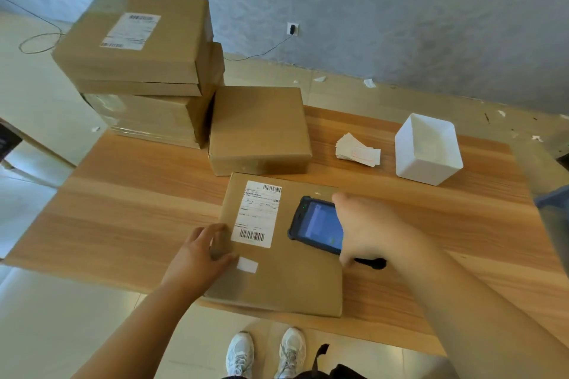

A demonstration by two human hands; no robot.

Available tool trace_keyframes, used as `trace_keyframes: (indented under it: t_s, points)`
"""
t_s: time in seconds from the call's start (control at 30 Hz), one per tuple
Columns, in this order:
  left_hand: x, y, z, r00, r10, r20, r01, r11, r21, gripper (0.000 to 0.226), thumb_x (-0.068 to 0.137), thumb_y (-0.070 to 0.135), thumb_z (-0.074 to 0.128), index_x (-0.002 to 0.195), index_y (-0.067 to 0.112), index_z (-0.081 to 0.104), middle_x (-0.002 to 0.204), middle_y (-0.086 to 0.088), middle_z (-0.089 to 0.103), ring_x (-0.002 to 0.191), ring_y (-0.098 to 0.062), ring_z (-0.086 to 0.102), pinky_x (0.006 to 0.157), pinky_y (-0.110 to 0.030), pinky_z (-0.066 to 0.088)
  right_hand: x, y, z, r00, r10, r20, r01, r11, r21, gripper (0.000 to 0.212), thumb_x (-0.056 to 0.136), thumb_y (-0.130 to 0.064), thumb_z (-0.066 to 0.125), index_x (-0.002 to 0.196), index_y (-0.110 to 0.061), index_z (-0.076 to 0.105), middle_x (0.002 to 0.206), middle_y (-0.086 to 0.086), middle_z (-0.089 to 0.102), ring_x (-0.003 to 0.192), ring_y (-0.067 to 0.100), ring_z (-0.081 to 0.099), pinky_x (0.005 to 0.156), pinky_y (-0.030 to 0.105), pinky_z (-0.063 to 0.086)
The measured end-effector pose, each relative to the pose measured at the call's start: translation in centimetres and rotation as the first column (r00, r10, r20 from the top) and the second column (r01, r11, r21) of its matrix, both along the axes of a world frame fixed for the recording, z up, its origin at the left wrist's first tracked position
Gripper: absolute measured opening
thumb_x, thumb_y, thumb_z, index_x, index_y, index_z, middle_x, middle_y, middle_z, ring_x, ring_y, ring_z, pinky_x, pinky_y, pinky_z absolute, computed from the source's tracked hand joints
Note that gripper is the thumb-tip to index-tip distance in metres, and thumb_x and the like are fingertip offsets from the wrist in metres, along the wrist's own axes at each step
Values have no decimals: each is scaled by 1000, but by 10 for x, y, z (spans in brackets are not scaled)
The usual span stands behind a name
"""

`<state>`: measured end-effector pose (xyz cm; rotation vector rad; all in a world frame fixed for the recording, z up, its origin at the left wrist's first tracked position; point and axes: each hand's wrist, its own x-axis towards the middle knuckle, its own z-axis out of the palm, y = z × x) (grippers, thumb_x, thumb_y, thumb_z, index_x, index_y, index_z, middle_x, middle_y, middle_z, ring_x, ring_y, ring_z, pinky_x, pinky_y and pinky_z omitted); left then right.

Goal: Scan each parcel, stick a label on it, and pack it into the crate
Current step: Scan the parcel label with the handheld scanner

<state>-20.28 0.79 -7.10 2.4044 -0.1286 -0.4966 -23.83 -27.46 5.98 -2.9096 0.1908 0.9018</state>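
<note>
A flat cardboard parcel (286, 280) lies at the near edge of the wooden table (138, 194). It bears a white shipping label (257, 214) with barcodes and a small blank white sticker (248, 264). My left hand (200, 258) grips the parcel's left edge, thumb lying next to the small sticker. My right hand (372, 231) holds a dark handheld scanner (317, 224) over the parcel, its lit screen facing up, right of the shipping label.
Another plain parcel (258, 129) sits just behind. A stack of parcels (144, 71) rises at the back left, the top one labelled. A pile of small labels (357, 151) and a white square bin (428, 151) lie at the right. A blue-grey object (554, 209) shows at the right edge.
</note>
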Motion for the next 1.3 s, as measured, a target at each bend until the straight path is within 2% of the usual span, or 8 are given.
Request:
trace_keyframes:
  t_s: [0.17, 0.33, 0.53, 0.63, 0.73, 0.87, 1.03, 1.3]
  points:
    - [2, 5, 1, 1000, -17, -6, 17, 999, -37, 61, 78, 40, 70, 134, 33, 45, 130, 14, 44, 97, -8, 56, 82, -30, 52, 4, 22, 9, 981, 165, -103, -176, 980, -98, 59, 55, -17, 80, 76, -22, 25, 75, -2, 50, 57, 14, 47, 43, 27, 34]
    - [2, 7, 1, 1000, -29, -5, 28, 998, -63, 61, 80, 36, 70, 135, 32, 44, 133, 11, 44, 100, -8, 56, 86, -32, 53, 4, 31, 16, 965, 224, -133, -242, 960, -139, 84, 58, -17, 80, 127, -18, 33, 77, -2, 49, 67, 18, 54, 49, 29, 41]
    - [3, 7, 0, 1000, -29, -7, 29, 999, -44, 61, 80, 38, 69, 135, 35, 42, 134, 12, 43, 97, -7, 55, 80, -27, 52, 1, 27, 15, 976, 189, -111, -198, 977, -76, 80, 60, -17, 80, 122, -23, 29, 75, -3, 48, 61, 14, 47, 46, 28, 36]
    - [2, 4, 0, 1000, -26, -6, 26, 999, 33, 59, 81, 39, 66, 135, 33, 42, 134, 8, 42, 108, -17, 52, 86, -33, 51, -5, 17, 7, 996, 87, -34, -87, 996, -3, 68, 58, -22, 82, 101, -21, 29, 78, -3, 48, 63, 13, 48, 46, 28, 35]
    - [1, -6, 3, 990, -56, 127, 32, 983, 183, 49, 81, 39, 64, 127, 28, 52, 129, -2, 46, 115, -30, 39, 99, -41, 37, -20, 1, -10, 985, -158, 62, 146, 975, 169, 70, 55, -30, 82, 106, -23, 35, 87, -5, 49, 73, 13, 52, 55, 30, 45]
    - [4, -22, 7, 970, -124, 211, 57, 952, 300, 39, 81, 36, 61, 119, 28, 58, 129, 1, 43, 119, -29, 29, 100, -44, 32, -50, -25, -45, 804, -584, 117, 489, 759, 431, 66, 49, -34, 83, 100, -29, 41, 100, -5, 48, 83, 14, 54, 61, 30, 47]
    - [11, -55, 13, 939, -255, 233, 173, 931, 321, 43, 81, 46, 62, 121, 30, 56, 133, 4, 42, 124, -23, 30, 101, -41, 32, -77, -66, -85, 604, -776, 180, 755, 630, 183, 75, 57, -41, 83, 114, -15, 42, 117, 6, 35, 95, 19, 35, 67, 31, 37]
    - [15, -107, 15, 887, -414, 206, 327, 876, 354, 41, 84, 40, 58, 124, 33, 56, 132, 10, 45, 123, -19, 38, 101, -35, 32, -99, -114, -128, 515, -856, 33, 857, 515, -3, 83, 66, -53, 77, 127, -8, 42, 127, 9, 34, 108, 26, 46, 67, 31, 41]
